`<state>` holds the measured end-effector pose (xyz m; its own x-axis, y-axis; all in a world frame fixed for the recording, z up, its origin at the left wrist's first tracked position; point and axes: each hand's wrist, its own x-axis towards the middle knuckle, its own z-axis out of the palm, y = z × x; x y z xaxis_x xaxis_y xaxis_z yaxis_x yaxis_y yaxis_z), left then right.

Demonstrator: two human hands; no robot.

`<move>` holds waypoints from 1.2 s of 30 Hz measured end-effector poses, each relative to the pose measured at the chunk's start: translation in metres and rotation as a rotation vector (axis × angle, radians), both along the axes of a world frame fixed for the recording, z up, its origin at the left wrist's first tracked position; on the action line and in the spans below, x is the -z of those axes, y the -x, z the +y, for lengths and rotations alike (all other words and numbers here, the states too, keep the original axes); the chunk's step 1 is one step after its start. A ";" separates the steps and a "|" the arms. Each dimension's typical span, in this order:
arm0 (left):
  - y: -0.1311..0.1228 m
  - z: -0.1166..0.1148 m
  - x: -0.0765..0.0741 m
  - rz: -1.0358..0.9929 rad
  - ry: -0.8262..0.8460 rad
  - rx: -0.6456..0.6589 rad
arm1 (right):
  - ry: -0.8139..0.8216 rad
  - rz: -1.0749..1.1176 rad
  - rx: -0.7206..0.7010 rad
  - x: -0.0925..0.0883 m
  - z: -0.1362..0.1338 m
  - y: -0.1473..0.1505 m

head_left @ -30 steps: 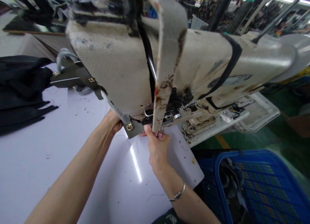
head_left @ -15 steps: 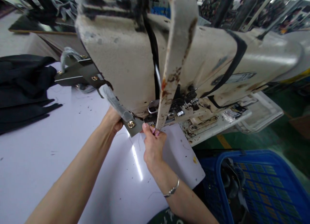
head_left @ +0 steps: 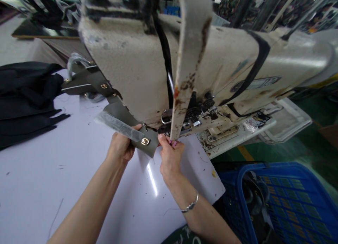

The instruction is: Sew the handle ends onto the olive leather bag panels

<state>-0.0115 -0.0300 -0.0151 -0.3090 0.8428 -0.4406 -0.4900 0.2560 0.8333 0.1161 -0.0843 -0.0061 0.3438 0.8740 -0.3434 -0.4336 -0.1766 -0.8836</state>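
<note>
- A tilted-back sewing machine head (head_left: 211, 61) carries a small metal label plate (head_left: 255, 85) on its arm, but the lettering is too blurred to read. A dark mat (head_left: 185, 235) at the bottom edge shows pale characters, cut off and unreadable.
- The olive-grey strap (head_left: 124, 115) is a flat, tapering, smooth leather-like tab with a gold-toned metal fitting (head_left: 145, 141). A strip of clear film (head_left: 118, 128) lies along its edge.
- The strap sits just above the white worktop (head_left: 52, 187), between the two hands and right against the machine's underside. Behind it, a stretch with small gold buckles (head_left: 104, 85) runs back toward the black cloth (head_left: 25, 96), which lies in soft folds on the worktop.
- The left hand (head_left: 120, 147) holds the tab from below, with its thumb resting on top.
- The right hand (head_left: 171, 159) has its fingers (head_left: 165, 142) pinched narrow just under the machine. Whatever they pinch is hidden.
- The machine's cream casing (head_left: 126, 61) is rough, chipped and grimy. A rust-streaked flat bar (head_left: 191, 57) hangs down in front, and a black belt (head_left: 255, 57) curves across the arm.
- A thin metal bangle (head_left: 190, 207) circles the right wrist.
- A blue plastic crate (head_left: 274, 201) with a latticed base stands on the floor to the right.
</note>
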 end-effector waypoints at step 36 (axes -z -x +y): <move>-0.027 -0.086 -0.028 1.622 -0.523 0.478 | -0.094 -0.313 -0.327 0.006 -0.002 -0.065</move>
